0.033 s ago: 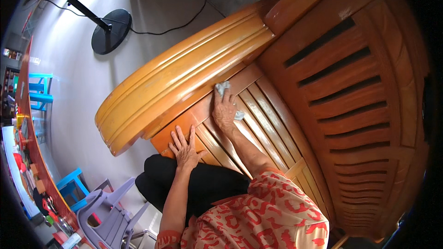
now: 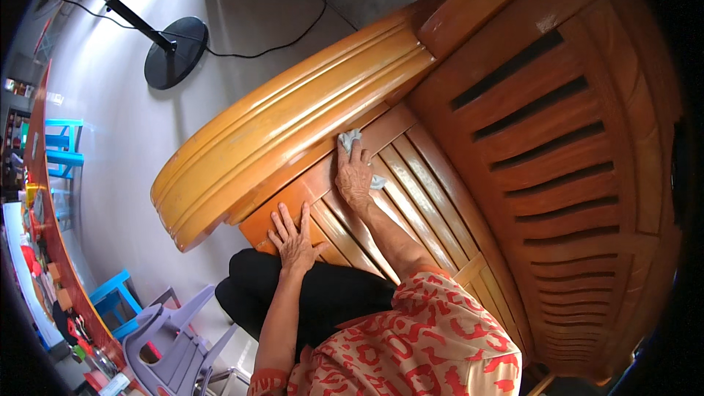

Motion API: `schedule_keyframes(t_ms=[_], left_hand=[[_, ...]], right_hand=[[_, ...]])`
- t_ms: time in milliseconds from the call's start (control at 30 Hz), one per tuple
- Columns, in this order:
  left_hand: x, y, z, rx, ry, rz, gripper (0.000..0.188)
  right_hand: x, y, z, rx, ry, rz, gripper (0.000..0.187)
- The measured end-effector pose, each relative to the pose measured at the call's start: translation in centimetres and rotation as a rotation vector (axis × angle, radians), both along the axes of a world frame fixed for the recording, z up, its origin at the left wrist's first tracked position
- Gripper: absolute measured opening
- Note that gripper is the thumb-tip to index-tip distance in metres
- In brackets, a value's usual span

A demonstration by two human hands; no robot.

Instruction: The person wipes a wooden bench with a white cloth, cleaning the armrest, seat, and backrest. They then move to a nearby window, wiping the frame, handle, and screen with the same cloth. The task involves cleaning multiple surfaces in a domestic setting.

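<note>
My right hand (image 2: pixel 355 178) presses a pale grey cloth (image 2: pixel 350 138) onto the slatted seat of a wooden bench (image 2: pixel 389 132), close to the inner side of its armrest. Part of the cloth sticks out past the fingertips and another part beside the palm; the rest is hidden under the hand. Flat on the front corner of the seat lies my left hand (image 2: pixel 296 240), fingers spread, holding nothing. The broad, grooved armrest (image 2: pixel 293 114) curves along beyond both hands. On the right rises the slotted backrest (image 2: pixel 546 139).
A black round stand base (image 2: pixel 176 53) with a pole and a cable stands on the pale floor. Blue stools (image 2: pixel 64 148) and a purple plastic chair (image 2: pixel 172 348) are at the left. Beyond them runs a table edge (image 2: pixel 70 264) crowded with small items.
My right hand and the cloth have shifted very slightly left. My left hand stays in place on the seat.
</note>
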State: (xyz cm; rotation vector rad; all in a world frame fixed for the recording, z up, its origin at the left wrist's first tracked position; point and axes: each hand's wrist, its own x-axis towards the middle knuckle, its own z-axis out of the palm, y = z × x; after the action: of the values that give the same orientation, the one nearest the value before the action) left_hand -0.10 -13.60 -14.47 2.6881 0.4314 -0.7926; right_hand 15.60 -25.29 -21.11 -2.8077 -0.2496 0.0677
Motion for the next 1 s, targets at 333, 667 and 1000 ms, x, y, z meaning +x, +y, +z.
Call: schedule_keyframes(t_ms=[333, 667, 1000], left_hand=[[0.1, -0.1, 0.1, 0.009, -0.005, 0.005, 0.118], [0.2, -0.1, 0.2, 0.011, 0.005, 0.044, 0.116], [0.0, 0.0, 0.4, 0.021, -0.025, 0.033, 0.115]], right_hand=[[6.5, -9.4, -1.2, -0.108, -0.059, -0.193, 0.057], [-0.6, -16.5, 1.7, -0.01, 0.033, -0.562, 0.071], [-10.4, -25.6, -1.9, -0.333, 0.214, -1.115, 0.077]])
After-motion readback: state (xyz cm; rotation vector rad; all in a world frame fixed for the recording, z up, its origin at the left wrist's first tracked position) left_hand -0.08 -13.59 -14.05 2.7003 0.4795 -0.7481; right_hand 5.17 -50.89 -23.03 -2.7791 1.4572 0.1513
